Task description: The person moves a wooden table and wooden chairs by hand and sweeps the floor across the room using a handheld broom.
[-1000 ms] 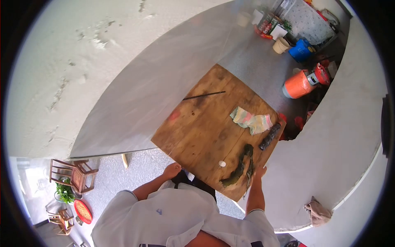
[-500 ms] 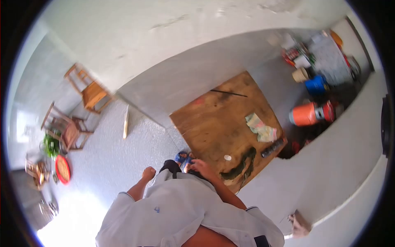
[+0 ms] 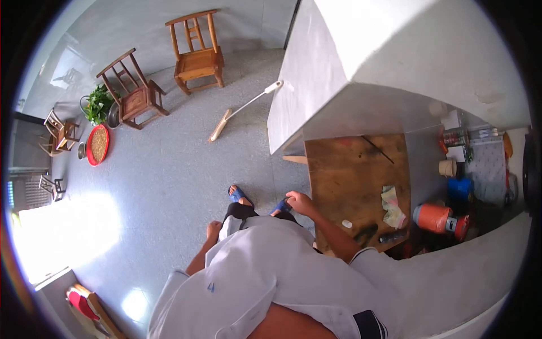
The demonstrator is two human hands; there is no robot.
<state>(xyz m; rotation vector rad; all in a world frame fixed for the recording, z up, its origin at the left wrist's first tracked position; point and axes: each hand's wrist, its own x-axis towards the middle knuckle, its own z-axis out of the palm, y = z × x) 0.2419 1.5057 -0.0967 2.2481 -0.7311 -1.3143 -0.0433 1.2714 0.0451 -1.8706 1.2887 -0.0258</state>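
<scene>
My left hand (image 3: 214, 230) hangs by my left hip with its fingers curled in, and nothing shows in it. Between the wooden table and my right foot is my right hand (image 3: 302, 203), its fingers also bent closed, with no object visible in it. The wooden table (image 3: 344, 169) stands to my right, its top stained dark. On it lie a patterned cloth (image 3: 390, 208), a thin dark stick (image 3: 377, 149), a small white oval piece (image 3: 346, 224) and a dark object (image 3: 392, 236) near the front corner. My forearm partly covers the table's near side.
Ahead, a long-handled tool (image 3: 248, 103) leans at the wall corner (image 3: 310, 85). Wooden chairs (image 3: 197, 62) line the far wall. A red tray (image 3: 97, 145) of grain and a leafy plant (image 3: 99, 105) sit at left. An orange cylinder (image 3: 433, 218) stands beyond the table.
My view has turned left, so the table now sits further right and the chairs show more fully. My right hand has drawn its fingers in; both feet now show apart.
</scene>
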